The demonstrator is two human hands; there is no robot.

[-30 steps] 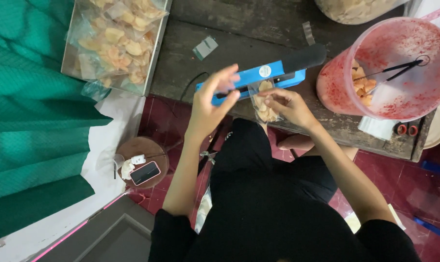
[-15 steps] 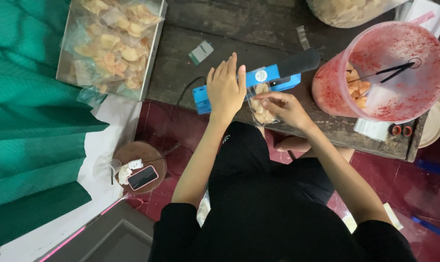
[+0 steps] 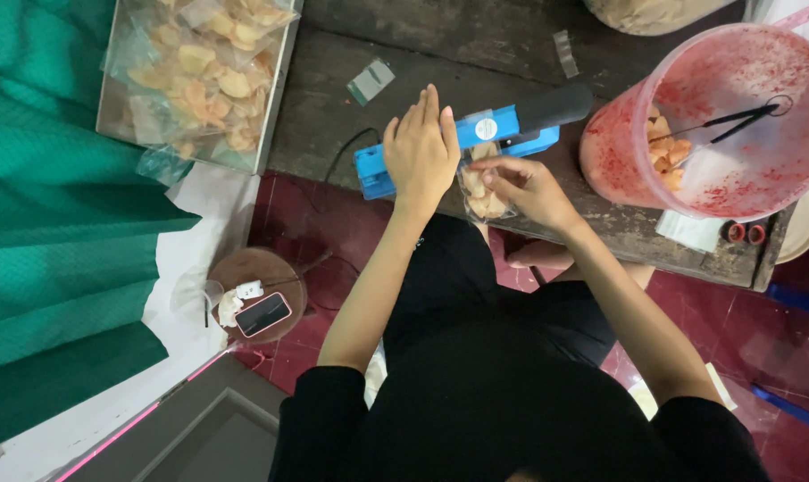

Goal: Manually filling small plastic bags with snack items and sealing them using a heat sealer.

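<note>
The left hand (image 3: 420, 153) lies flat, fingers together, on the blue sealer (image 3: 462, 143). The right hand (image 3: 525, 186) has its fingers clamped on a small chip bag (image 3: 481, 192) just beside the left fingers.

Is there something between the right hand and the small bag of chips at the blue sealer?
No, nothing visible. The right hand already grips the bag, whose top lies in the sealer. The left hand rests flat on the sealer's arm, beside the bag, not between hand and bag.
</note>
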